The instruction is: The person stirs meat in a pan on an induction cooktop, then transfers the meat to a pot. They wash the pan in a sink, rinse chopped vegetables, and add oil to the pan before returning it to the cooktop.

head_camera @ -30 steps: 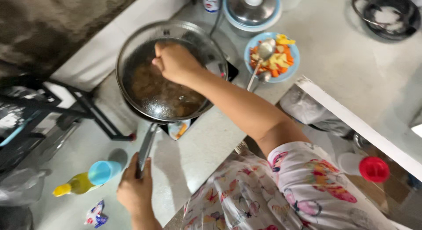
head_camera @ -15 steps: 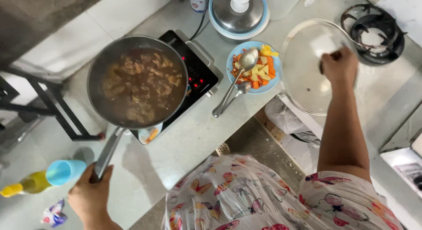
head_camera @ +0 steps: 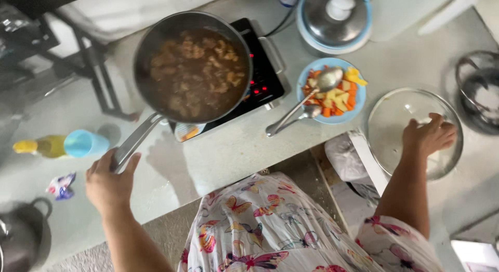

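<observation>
- Left hand (head_camera: pixel 108 184) at the near counter edge, fingers curled round the end of the pan handle (head_camera: pixel 136 141).
- Right hand (head_camera: pixel 429 137) resting on the glass lid (head_camera: pixel 401 119), fingers loosely spread; lid lying flat on the counter (head_camera: pixel 228 157), right of the plate.
- Pan (head_camera: pixel 193 66) of brown stew on the black induction cooker (head_camera: pixel 265 77).
- Blue plate (head_camera: pixel 358 95) of cut vegetables just beside it, spoons (head_camera: pixel 304 109) leaning on it.
- Farther off, a lidded pot (head_camera: pixel 335 17).

Crumpled colourful wrapper (head_camera: pixel 61 185) beside bottle (head_camera: pixel 39 146)
</observation>
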